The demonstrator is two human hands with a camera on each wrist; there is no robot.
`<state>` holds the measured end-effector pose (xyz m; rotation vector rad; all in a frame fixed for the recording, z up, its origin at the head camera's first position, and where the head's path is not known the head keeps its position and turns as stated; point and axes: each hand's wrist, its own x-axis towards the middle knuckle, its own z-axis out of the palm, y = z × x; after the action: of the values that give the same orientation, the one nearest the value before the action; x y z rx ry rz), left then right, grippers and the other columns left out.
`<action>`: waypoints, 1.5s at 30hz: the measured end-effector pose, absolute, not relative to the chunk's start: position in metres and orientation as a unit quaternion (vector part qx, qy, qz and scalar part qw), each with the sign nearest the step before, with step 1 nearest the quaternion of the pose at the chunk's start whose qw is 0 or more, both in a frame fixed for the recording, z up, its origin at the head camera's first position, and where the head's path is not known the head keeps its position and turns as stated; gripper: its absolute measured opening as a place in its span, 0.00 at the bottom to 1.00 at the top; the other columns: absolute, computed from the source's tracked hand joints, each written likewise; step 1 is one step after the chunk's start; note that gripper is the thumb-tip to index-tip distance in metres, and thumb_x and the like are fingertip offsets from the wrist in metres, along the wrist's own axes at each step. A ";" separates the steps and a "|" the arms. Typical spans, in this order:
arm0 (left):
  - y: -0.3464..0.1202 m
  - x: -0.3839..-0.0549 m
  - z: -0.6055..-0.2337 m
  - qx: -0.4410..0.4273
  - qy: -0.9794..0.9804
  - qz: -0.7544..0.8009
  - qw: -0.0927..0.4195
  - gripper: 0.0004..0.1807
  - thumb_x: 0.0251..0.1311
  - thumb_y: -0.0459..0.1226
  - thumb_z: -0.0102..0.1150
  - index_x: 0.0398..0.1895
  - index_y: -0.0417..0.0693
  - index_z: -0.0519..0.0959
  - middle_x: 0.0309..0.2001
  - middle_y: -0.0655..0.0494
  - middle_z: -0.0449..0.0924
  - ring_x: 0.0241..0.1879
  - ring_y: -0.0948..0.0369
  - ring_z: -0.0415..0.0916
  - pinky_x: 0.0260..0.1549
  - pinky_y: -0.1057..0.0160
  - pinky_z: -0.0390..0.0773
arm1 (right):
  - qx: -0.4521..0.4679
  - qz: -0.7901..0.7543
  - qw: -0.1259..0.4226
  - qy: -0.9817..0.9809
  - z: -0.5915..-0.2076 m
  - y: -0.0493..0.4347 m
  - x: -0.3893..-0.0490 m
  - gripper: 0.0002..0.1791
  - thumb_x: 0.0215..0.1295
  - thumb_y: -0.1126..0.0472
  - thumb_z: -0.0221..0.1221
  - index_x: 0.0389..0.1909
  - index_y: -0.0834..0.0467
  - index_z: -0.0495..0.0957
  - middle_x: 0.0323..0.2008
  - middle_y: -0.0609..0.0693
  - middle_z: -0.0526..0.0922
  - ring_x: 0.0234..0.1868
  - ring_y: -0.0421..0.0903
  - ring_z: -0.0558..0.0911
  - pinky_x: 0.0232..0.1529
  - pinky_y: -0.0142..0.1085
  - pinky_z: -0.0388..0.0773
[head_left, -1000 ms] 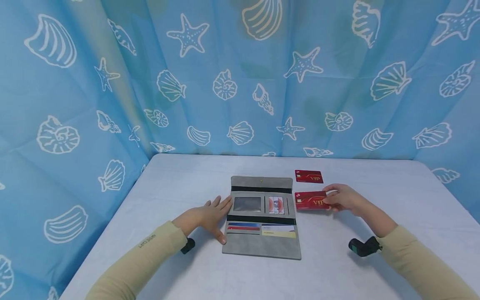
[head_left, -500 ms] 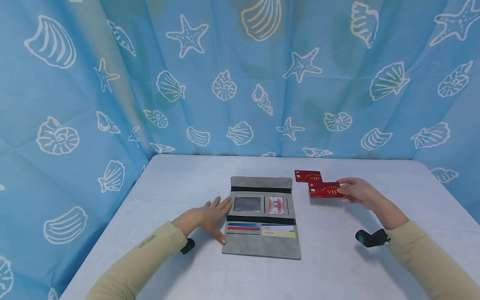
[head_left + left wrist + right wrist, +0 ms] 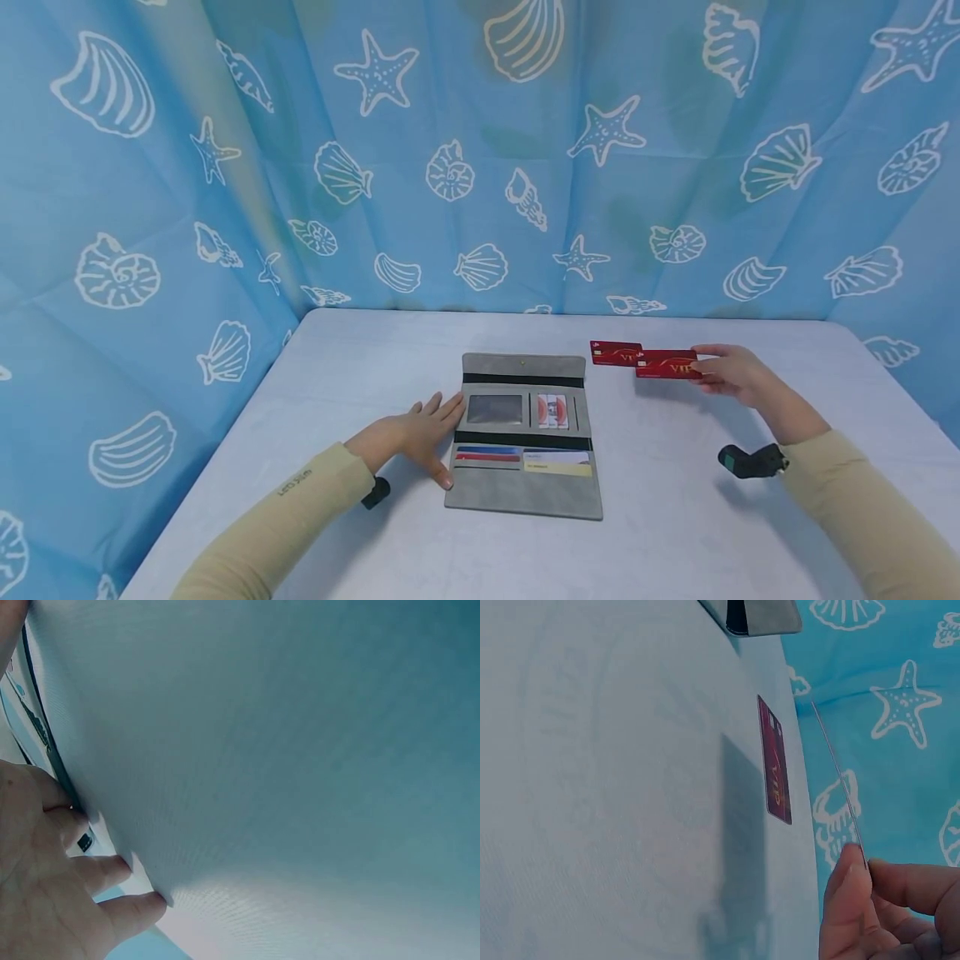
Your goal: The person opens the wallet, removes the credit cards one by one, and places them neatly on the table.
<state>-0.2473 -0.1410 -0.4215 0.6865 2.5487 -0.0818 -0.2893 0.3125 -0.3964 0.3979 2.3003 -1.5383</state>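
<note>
A grey wallet (image 3: 522,498) lies unfolded on the table, with several cards in its pockets and a window pocket on the left. Spread fingers of my left hand (image 3: 416,435) rest at the wallet's left edge. Between thumb and fingers, my right hand (image 3: 738,375) pinches the right end of a red VIP card (image 3: 666,364). In the right wrist view this held card (image 3: 838,769) appears edge-on, raised off the table with its shadow below. A second red VIP card (image 3: 611,352) lies flat beyond the wallet's right side, its right end partly covered by the held one in the head view.
The white-covered table (image 3: 360,358) backs onto a blue curtain (image 3: 480,167) printed with shells and starfish. Black wrist devices sit below each sleeve, one at the left wrist (image 3: 377,492) and one at the right wrist (image 3: 752,461).
My right hand has carried the pinched red VIP card away from the wallet, rightward and toward the table's back. The left hand, the wallet and the second card have stayed in place.
</note>
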 end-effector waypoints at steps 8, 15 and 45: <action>-0.141 -0.247 -0.423 0.253 0.935 -0.028 0.246 0.68 0.33 0.63 0.67 0.72 0.49 0.37 0.73 0.54 0.30 0.71 0.47 0.29 0.66 0.45 0.39 | 0.113 -0.559 0.158 0.806 -0.388 0.322 -0.293 0.39 0.69 0.55 0.47 0.69 0.67 0.37 0.66 0.74 0.45 0.32 0.37 0.82 0.43 0.35 0.78; -0.141 -0.247 -0.423 0.252 0.936 -0.026 0.244 0.67 0.33 0.63 0.67 0.72 0.48 0.38 0.73 0.54 0.31 0.71 0.47 0.29 0.66 0.45 0.40 | 0.133 -0.550 0.129 0.814 -0.387 0.333 -0.299 0.38 0.69 0.54 0.46 0.70 0.65 0.38 0.66 0.73 0.46 0.30 0.36 0.80 0.44 0.35 0.77; -0.142 -0.246 -0.420 0.248 0.935 -0.025 0.252 0.68 0.33 0.64 0.66 0.72 0.49 0.37 0.73 0.55 0.29 0.71 0.48 0.28 0.67 0.46 0.39 | 0.232 -0.610 0.079 0.754 -0.423 0.336 -0.317 0.35 0.68 0.63 0.48 0.71 0.60 0.43 0.70 0.66 0.39 0.42 0.43 0.69 0.40 0.28 0.78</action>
<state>-0.2465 -0.1417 -0.4200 0.6741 2.5427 -0.0685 -0.3167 0.3365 -0.4227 0.6928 2.2566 -1.8242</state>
